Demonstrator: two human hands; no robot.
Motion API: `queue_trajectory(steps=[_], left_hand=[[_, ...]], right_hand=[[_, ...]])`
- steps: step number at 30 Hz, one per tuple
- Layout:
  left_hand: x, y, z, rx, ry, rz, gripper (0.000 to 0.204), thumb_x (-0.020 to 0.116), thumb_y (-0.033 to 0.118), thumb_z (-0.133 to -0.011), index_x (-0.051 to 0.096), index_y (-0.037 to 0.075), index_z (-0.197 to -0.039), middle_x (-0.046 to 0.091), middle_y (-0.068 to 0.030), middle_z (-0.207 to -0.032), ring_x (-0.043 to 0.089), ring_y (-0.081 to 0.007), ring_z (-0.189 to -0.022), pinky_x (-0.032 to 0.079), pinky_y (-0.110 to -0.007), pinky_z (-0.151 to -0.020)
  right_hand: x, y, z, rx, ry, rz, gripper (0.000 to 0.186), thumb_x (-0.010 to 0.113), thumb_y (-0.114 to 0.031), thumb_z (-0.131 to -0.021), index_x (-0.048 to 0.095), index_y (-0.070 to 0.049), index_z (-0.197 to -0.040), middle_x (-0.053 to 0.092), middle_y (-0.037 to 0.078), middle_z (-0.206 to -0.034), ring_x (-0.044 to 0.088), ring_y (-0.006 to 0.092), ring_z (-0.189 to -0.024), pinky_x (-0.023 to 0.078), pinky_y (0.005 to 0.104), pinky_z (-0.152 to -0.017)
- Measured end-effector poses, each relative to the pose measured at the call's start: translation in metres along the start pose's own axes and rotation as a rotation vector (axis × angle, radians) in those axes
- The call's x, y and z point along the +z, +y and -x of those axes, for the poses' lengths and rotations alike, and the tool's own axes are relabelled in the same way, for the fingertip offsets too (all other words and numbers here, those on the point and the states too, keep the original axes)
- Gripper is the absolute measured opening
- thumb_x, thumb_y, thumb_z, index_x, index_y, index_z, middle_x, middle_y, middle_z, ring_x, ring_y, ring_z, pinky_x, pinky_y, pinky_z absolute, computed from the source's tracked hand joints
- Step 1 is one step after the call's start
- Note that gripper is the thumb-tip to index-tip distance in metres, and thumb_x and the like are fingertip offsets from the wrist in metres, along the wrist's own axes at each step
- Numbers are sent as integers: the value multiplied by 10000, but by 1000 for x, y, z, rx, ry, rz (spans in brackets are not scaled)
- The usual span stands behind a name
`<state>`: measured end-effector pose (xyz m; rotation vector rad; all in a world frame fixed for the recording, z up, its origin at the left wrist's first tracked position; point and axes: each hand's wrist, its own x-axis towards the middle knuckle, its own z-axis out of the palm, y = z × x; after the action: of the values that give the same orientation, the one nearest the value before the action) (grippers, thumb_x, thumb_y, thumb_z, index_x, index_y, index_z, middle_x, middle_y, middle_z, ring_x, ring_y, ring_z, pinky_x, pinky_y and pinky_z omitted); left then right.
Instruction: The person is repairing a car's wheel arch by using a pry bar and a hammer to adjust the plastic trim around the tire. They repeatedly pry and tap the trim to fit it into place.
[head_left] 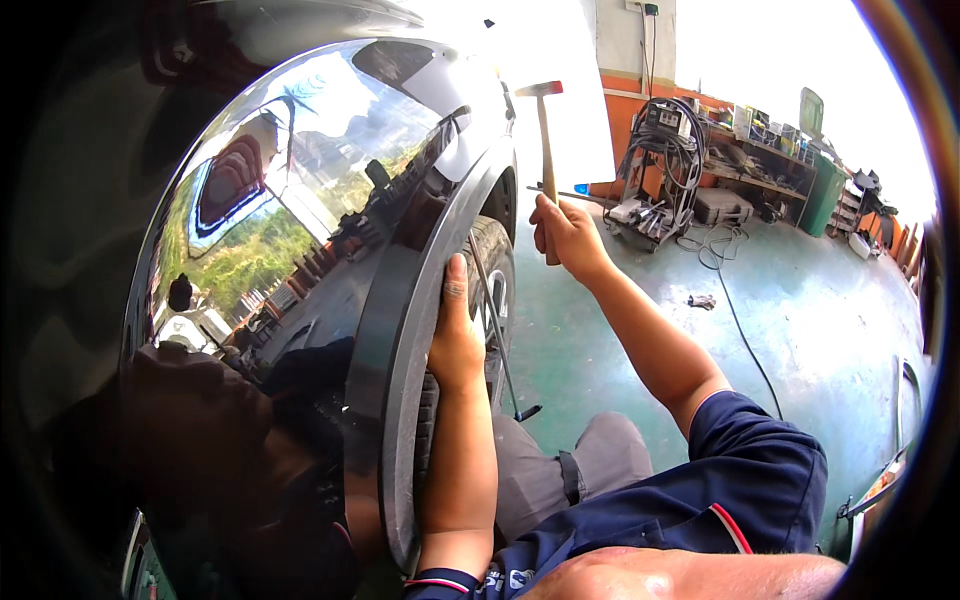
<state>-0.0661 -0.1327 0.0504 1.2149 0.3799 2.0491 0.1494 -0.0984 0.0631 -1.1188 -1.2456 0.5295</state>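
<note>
Smooth grey wheel-arch trim (399,430) is curving beside the left hand (458,345); its fingers are mostly hiding, can't tell grip. Right of that edge, right hand (568,238) is clenching one wood-handled hammer (547,150), head up. One thin rod (502,340) is slanting past one treaded tyre (497,240). Open floor (630,345) is stretching rightward.

- Single view: left unit of a side-by-side fisheye pair, worn on the person's head; upright, unmirrored.
- Faces down and forward over the left hand (458,340) and right hand (570,238), both at close range.
- Shiny car panel (300,210), left of the left hand, near the lens, spans much of that side.
- Person's knees (600,450) seen from above, below the right hand.
- Floor (630,370) and distant shelves (765,165) reach out rightward from the right hand.
- Dark round rim; straight edges bow toward it.
</note>
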Motion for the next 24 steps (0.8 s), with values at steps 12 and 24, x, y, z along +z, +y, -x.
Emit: queue_trajectory(steps=[12,24], left_hand=[[-25,-5,5,50,-105,-406,362,815,225,-903,712,-63,-1095,734,-134,-1119,674,-208,-1000,506,-336,-907],[-55,-33,21,197,-41,-712,351,766,191,-937,660,-49,-1170,703,-134,-1151,641,-230,-1065,488,-359,-949]], right_hand=[[-1,4,-2,82,-81,-21,418,500,-399,-1084,588,-44,-882,583,40,-616,513,106,-489,396,262,-475],[14,27,2,72,-97,-129,429,533,-439,-1071,593,-39,-927,576,35,-651,492,96,-501,387,263,-469]])
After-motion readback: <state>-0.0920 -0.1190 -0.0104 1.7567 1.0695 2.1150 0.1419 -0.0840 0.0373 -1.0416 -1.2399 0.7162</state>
